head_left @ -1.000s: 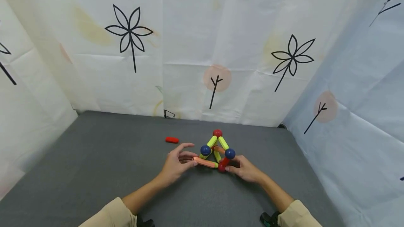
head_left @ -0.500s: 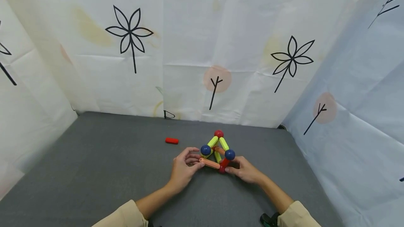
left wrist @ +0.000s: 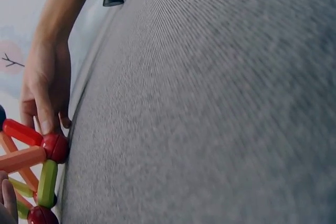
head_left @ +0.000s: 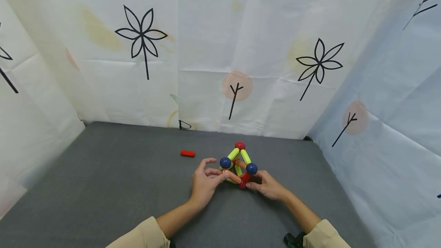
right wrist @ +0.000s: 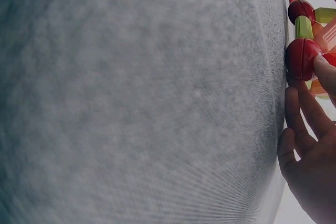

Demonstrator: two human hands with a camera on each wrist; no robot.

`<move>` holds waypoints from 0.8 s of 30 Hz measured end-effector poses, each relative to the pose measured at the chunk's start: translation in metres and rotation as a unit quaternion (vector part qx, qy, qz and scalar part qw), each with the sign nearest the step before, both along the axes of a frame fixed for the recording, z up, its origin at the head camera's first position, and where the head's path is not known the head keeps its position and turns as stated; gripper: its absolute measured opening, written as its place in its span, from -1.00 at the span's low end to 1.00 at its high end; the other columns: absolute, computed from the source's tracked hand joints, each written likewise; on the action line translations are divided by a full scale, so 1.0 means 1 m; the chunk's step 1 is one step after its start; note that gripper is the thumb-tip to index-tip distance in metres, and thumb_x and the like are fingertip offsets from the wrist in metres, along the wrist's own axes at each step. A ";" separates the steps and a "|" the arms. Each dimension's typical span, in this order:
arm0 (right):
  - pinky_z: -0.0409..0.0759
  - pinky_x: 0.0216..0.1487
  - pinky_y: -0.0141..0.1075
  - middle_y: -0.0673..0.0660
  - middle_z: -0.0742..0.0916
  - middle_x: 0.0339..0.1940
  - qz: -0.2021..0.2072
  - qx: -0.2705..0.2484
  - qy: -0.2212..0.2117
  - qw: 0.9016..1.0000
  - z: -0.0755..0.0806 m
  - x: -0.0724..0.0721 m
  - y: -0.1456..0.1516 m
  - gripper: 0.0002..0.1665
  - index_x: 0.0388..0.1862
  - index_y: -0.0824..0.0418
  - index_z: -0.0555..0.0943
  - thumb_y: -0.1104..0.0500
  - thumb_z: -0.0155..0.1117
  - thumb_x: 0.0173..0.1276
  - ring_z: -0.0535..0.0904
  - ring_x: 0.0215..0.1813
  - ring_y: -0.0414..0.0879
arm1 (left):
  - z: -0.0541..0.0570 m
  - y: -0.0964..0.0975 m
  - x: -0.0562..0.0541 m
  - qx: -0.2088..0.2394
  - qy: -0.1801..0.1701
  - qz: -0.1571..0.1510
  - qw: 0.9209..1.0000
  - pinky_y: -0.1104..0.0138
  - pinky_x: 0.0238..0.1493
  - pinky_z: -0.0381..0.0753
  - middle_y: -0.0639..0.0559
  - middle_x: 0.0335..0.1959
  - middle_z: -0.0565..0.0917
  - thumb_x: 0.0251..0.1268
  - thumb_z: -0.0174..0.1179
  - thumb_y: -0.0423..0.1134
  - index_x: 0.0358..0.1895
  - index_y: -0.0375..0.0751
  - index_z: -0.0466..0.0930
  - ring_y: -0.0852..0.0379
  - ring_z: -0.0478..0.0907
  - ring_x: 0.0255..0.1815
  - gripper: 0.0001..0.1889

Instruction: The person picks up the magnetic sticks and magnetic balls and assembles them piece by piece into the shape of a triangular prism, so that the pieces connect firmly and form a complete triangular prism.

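Observation:
A frame of magnetic rods and balls stands on the grey table in the head view, with a red ball [head_left: 240, 146] at its top, two blue balls [head_left: 252, 168] lower down and yellow-green rods [head_left: 245, 157] between. My left hand [head_left: 203, 185] pinches an orange rod [head_left: 232, 176] by its left end. The rod's other end meets the front red ball [head_left: 242, 185], clearly seen in the left wrist view. At that ball, my right hand [head_left: 270, 186] holds the frame, thumb on the ball [right wrist: 303, 59] in the right wrist view. Its other fingers are partly hidden.
A loose red rod [head_left: 187, 153] lies on the grey table [head_left: 113, 186], left of the frame and behind my left hand. White printed cloth [head_left: 206, 49] walls the back and sides. A dark device [head_left: 294, 239] sits by the right sleeve.
My left hand has moved right, bringing the orange rod's held end in close below the left blue ball; the rod now slants more steeply. The right hand stays in place.

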State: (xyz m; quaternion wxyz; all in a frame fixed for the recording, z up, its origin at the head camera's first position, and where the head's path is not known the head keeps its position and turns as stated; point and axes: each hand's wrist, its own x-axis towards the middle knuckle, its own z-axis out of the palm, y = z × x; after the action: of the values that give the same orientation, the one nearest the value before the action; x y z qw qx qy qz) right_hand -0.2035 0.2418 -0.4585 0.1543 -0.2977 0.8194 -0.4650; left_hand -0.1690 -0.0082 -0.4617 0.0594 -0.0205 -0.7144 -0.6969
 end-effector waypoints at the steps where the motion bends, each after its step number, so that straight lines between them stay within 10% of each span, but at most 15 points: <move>1: 0.49 0.15 -0.32 0.20 0.73 0.06 0.003 -0.002 0.000 1.000 0.000 0.000 0.000 -0.65 0.18 0.35 0.59 0.24 0.20 0.48 0.60 0.08 -0.04 | 0.001 0.001 0.000 0.000 -0.004 -0.002 1.000 0.32 -0.29 0.69 -0.02 -0.38 0.74 0.07 0.52 -0.21 0.23 -0.27 0.42 0.09 0.72 -0.37 -0.34; 24: 0.41 0.25 -0.34 0.21 0.66 0.22 0.017 -0.024 0.000 1.000 -0.002 -0.001 -0.001 -0.52 0.35 0.39 0.45 0.27 0.17 0.50 0.56 0.19 -0.15 | 0.008 -0.005 -0.013 0.017 -0.039 -0.053 0.998 0.30 -0.43 0.69 -0.18 -0.39 0.76 0.21 0.43 -0.22 0.29 -0.35 0.44 0.02 0.73 -0.50 -0.39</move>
State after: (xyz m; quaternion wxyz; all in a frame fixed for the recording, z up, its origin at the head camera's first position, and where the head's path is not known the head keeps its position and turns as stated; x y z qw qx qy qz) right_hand -0.2043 0.2404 -0.4606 0.1545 -0.3151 0.8030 -0.4816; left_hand -0.1822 -0.0133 -0.4532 -0.0053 -0.0307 -0.7020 -0.7115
